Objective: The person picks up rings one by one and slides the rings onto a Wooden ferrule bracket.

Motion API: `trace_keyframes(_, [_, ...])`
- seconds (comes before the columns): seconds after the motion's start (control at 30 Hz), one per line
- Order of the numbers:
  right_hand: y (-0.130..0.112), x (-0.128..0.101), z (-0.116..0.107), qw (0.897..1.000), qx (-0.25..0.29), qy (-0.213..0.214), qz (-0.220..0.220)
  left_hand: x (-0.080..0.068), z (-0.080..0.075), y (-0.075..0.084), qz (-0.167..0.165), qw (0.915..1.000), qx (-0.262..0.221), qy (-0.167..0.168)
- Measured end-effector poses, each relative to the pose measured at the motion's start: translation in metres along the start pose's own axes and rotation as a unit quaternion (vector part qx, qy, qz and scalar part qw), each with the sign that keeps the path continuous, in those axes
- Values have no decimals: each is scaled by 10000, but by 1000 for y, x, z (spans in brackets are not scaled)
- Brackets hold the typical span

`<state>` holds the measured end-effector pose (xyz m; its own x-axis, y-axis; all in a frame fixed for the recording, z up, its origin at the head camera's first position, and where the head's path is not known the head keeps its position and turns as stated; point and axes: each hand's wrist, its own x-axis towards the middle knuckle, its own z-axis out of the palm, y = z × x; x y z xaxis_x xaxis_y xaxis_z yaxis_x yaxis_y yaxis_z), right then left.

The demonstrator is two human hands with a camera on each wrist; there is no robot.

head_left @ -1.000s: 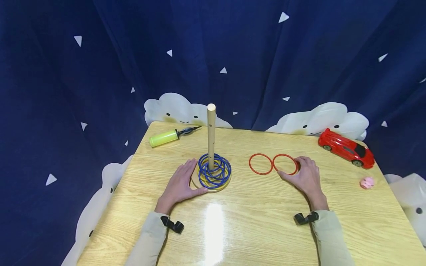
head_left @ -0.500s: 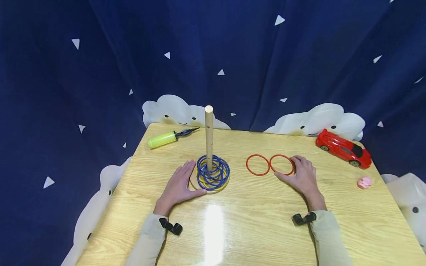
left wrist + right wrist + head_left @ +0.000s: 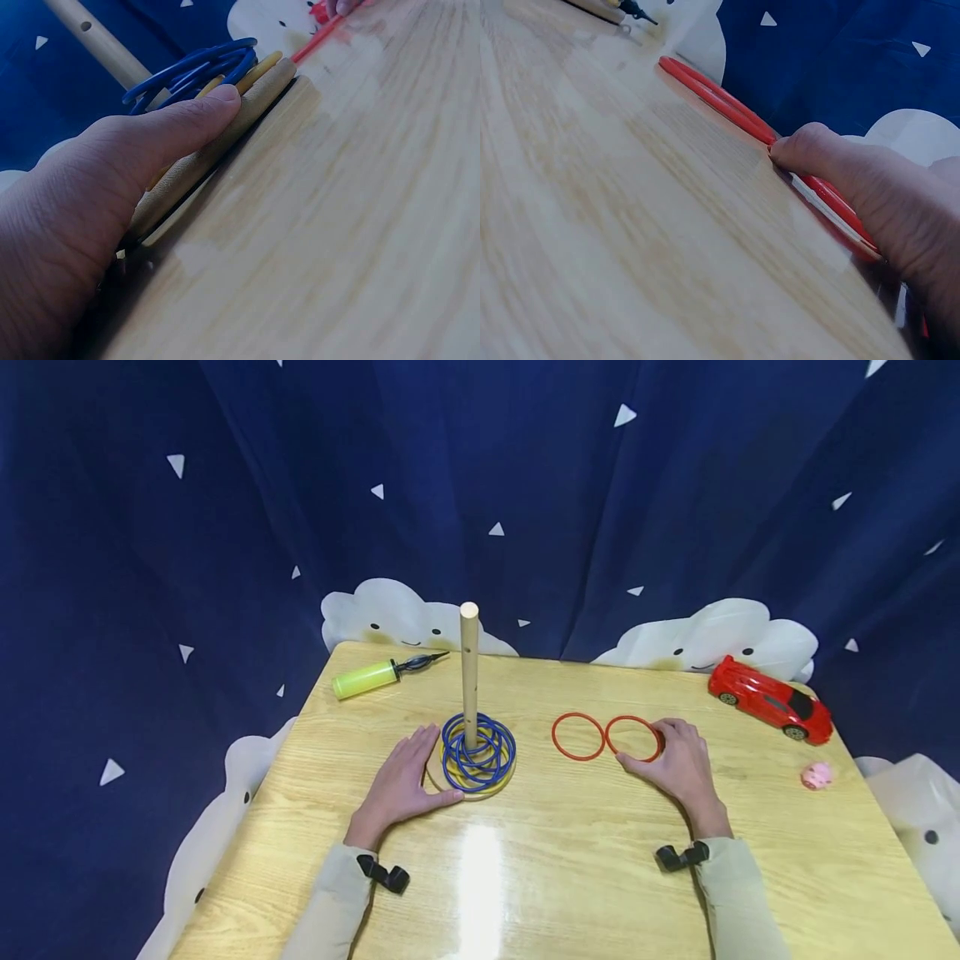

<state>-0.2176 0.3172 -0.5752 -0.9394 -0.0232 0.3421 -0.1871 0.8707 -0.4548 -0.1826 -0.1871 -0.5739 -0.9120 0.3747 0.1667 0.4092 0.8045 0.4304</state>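
A wooden ring-toss stand has an upright pole (image 3: 469, 681) on a round base (image 3: 255, 105). Several blue rings (image 3: 187, 64) and yellow rings lie loosely piled around the pole's foot. My left hand (image 3: 397, 783) holds the base from its left, the thumb over the near edge and the fingers along the far-left side. To the right, two red rings lie side by side on the table, rims meeting. My right hand (image 3: 684, 764) holds the right red ring (image 3: 832, 199) between thumb and fingers at its outer side. The left red ring (image 3: 578, 760) is untouched.
A yellow-green hand pump (image 3: 367, 679) lies at the back left of the wooden table (image 3: 585, 868). At the back right sits a red toy car (image 3: 772, 702), with a small pink pig toy (image 3: 816, 775) nearer. A dark blue curtain (image 3: 420, 427) hangs behind.
The head view shifts slightly, so everything drifts a little left and down in it. Both hands keep their places on the stand's base and the right red ring.
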Motion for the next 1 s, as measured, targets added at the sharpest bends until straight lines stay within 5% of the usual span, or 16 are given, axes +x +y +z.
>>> trace_keyframes(1.0, [0, -1, -1, 9999, 116, 79, 57, -1, 0, 0, -124, 9998, 44, -149])
